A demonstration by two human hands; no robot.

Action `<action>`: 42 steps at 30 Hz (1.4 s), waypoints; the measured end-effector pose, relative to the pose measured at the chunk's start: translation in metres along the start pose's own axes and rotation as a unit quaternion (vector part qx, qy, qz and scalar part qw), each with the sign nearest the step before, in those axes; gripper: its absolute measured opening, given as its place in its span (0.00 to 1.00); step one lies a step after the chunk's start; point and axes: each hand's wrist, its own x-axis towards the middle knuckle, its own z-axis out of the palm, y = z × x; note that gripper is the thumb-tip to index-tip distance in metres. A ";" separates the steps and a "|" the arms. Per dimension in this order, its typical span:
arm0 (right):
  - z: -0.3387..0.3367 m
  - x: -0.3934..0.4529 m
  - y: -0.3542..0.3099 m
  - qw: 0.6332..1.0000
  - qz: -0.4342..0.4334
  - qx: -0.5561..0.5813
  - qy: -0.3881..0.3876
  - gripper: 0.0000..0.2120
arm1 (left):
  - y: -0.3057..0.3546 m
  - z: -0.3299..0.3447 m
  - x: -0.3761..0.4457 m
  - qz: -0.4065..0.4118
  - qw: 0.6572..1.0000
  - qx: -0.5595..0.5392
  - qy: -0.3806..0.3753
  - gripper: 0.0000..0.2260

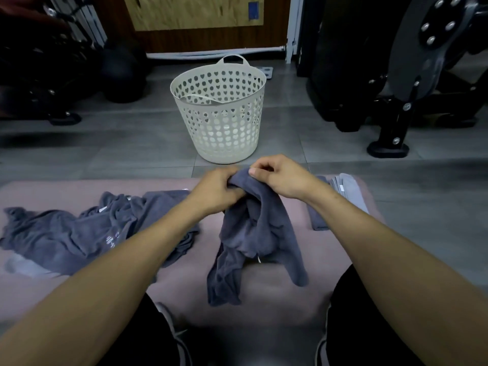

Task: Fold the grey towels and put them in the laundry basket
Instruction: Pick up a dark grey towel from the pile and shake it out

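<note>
Towel (253, 233): centre, bunched, pinched at its top by left hand (215, 191) and right hand (280, 177). Basket (219, 112) at 12 o'clock. Risk: no corners found, lopsided fold.

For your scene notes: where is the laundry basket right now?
In the head view, the laundry basket stands upright on the grey floor, centre frame, beyond the pink mat and both hands.

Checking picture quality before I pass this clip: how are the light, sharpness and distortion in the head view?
Head view: dim overall, darkest at the upper corners; the basket and the held towel read sharply, both hands in a grip on it; wide-angle stretch enlarges the forearms; the bottom edge is soft; no glare.
</note>
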 end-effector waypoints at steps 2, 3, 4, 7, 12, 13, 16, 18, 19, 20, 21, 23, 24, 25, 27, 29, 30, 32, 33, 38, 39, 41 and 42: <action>-0.003 -0.002 0.002 0.998 0.033 0.043 0.008 0.06 | 0.000 0.000 0.005 -0.025 0.998 -0.030 0.045 0.07; -0.006 -0.003 0.006 0.998 0.053 0.046 -0.008 0.08 | 0.001 -0.002 0.007 -0.045 0.996 -0.055 0.062 0.05; -0.008 -0.005 0.010 0.997 0.071 0.025 -0.036 0.10 | 0.002 -0.005 0.008 -0.065 0.991 -0.086 0.079 0.03; -0.009 -0.010 0.026 0.984 0.112 -0.093 -0.103 0.07 | 0.007 -0.012 0.008 -0.105 0.969 -0.203 0.095 0.02; -0.016 -0.009 0.028 0.984 0.110 -0.138 -0.011 0.02 | -0.018 -0.005 0.004 -0.105 0.983 -0.141 0.058 0.02; -0.017 -0.010 0.029 0.983 0.111 -0.144 -0.001 0.02 | -0.025 0.000 0.003 -0.105 0.988 -0.104 0.042 0.03; -0.019 -0.012 0.035 0.980 0.093 -0.175 0.029 0.03 | -0.037 0.015 -0.001 -0.109 0.994 0.015 0.023 0.05; -0.018 -0.012 0.040 0.974 0.074 -0.202 0.068 0.05 | -0.039 0.025 -0.003 -0.103 0.994 0.023 0.042 0.05; -0.017 -0.012 0.043 0.970 0.075 -0.217 0.083 0.06 | -0.041 0.031 -0.004 -0.099 0.994 0.020 0.045 0.06; -0.015 -0.012 0.048 0.964 0.083 -0.236 0.089 0.07 | -0.044 0.036 -0.006 -0.101 0.994 0.011 0.042 0.07; -0.010 -0.012 0.055 0.958 0.096 -0.257 0.081 0.08 | -0.048 0.043 -0.008 -0.108 0.993 -0.002 0.039 0.09; 0.003 -0.013 0.074 0.945 0.132 -0.297 0.025 0.09 | -0.063 0.060 -0.015 -0.142 0.989 -0.037 0.025 0.13; 0.009 -0.015 0.082 0.937 0.152 -0.313 -0.013 0.10 | -0.072 0.070 -0.020 -0.166 0.984 -0.054 0.019 0.14; 0.013 -0.018 0.089 0.928 0.165 -0.329 -0.052 0.11 | -0.082 0.082 -0.026 -0.194 0.979 -0.064 0.019 0.14; 0.016 -0.025 0.098 0.911 0.176 -0.353 -0.120 0.12 | -0.103 0.106 -0.040 -0.252 0.966 -0.049 0.029 0.11; 0.018 -0.032 0.102 0.895 0.178 -0.368 -0.178 0.13 | -0.126 0.129 -0.054 -0.290 0.957 -0.004 0.010 0.07; 0.019 -0.036 0.103 0.889 0.175 -0.373 -0.199 0.13 | -0.137 0.139 -0.062 -0.305 0.952 0.017 -0.019 0.07; 0.023 -0.044 0.108 0.888 0.172 -0.370 -0.211 0.13 | -0.158 0.162 -0.079 -0.336 0.937 0.030 -0.092 0.09; 0.027 -0.050 0.112 0.891 0.173 -0.365 -0.210 0.12 | -0.166 0.174 -0.087 -0.343 0.931 0.031 -0.121 0.11; 0.061 -0.088 0.147 0.922 0.210 -0.277 -0.170 0.10 | -0.188 0.230 -0.119 -0.397 0.913 -0.008 -0.094 0.24; 0.070 -0.097 0.151 0.928 0.222 -0.251 -0.165 0.06 | -0.188 0.236 -0.121 -0.402 0.912 -0.009 -0.080 0.26; 0.082 -0.111 0.161 0.936 0.224 -0.221 -0.155 0.06 | -0.187 0.237 -0.121 -0.388 0.919 0.003 -0.065 0.18; 0.085 -0.116 0.166 0.940 0.221 -0.212 -0.152 0.06 | -0.187 0.234 -0.118 -0.382 0.922 -0.005 -0.057 0.13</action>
